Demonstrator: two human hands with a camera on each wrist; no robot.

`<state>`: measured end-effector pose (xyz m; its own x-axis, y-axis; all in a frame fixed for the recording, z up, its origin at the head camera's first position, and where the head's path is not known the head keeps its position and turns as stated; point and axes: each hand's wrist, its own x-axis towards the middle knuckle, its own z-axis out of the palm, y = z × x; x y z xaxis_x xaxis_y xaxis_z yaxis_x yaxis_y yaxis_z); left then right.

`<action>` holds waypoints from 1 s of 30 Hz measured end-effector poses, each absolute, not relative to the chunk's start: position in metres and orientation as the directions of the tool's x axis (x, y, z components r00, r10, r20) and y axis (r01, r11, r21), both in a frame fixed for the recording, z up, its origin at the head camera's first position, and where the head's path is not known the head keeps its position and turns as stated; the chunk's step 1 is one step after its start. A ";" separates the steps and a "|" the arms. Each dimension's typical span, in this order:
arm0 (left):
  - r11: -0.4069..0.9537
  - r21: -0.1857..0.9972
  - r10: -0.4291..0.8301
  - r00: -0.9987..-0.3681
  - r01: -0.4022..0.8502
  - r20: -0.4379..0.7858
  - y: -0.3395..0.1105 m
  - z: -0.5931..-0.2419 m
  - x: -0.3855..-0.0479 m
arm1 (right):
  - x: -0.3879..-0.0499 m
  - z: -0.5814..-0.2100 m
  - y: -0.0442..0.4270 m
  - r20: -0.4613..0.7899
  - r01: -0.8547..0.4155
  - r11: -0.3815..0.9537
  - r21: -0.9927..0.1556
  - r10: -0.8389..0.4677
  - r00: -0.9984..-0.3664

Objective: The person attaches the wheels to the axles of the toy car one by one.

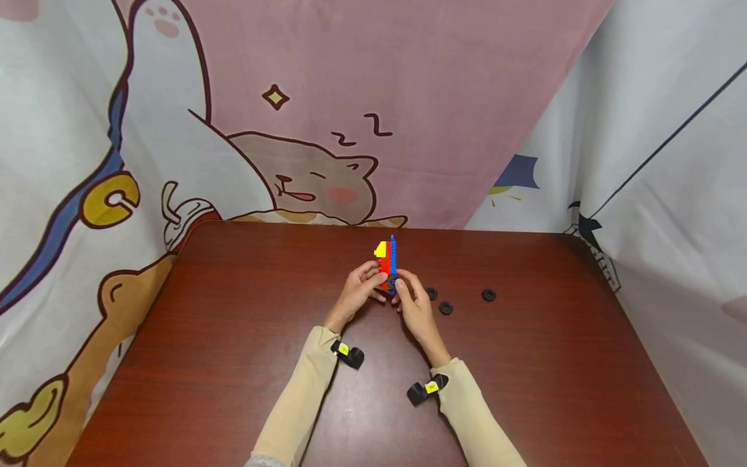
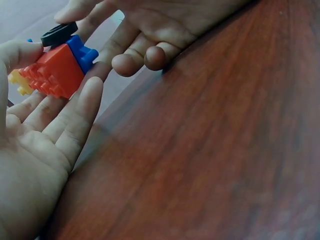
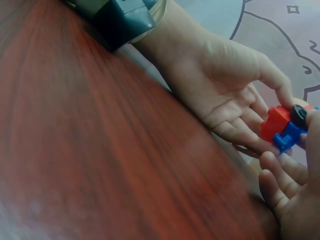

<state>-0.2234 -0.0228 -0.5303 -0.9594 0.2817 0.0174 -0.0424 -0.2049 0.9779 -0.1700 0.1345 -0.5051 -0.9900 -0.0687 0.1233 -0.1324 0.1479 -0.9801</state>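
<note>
Both hands meet over the table around a small toy vehicle of building blocks [image 1: 384, 264], with red and yellow blocks on a blue base. My left hand [image 1: 355, 293] grips the red block from the left, thumb on one side and fingers beneath. A black toy wheel [image 2: 59, 34] sits against the blue base [image 2: 82, 52], and the thumb of my right hand [image 1: 417, 312] presses on it. Other fingers of the right hand lie behind the base. In the right wrist view the wheel [image 3: 299, 116] shows at the side of the blocks, partly covered by the right thumb.
Three loose black wheels lie right of the hands: one [image 1: 432, 294] close to the right hand, another [image 1: 446, 308] just nearer, a third [image 1: 489, 295] farther right. The brown table [image 1: 233, 363] ends at a printed curtain [image 1: 408, 97] behind.
</note>
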 end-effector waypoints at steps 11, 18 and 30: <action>-0.260 0.963 0.245 -0.970 -0.065 0.001 -0.023 -0.529 -0.224 | -0.163 -0.503 0.133 0.224 -0.218 0.095 -0.971 0.051 -0.973; -0.255 0.964 0.246 -0.969 -0.071 -0.006 -0.022 -0.528 -0.223 | -0.154 -0.504 0.139 0.363 -0.341 0.156 -0.927 0.145 -0.920; -0.270 0.961 0.262 -0.965 -0.066 0.008 -0.023 -0.531 -0.224 | -0.140 -0.506 0.180 0.462 -0.430 0.170 -0.886 0.266 -0.846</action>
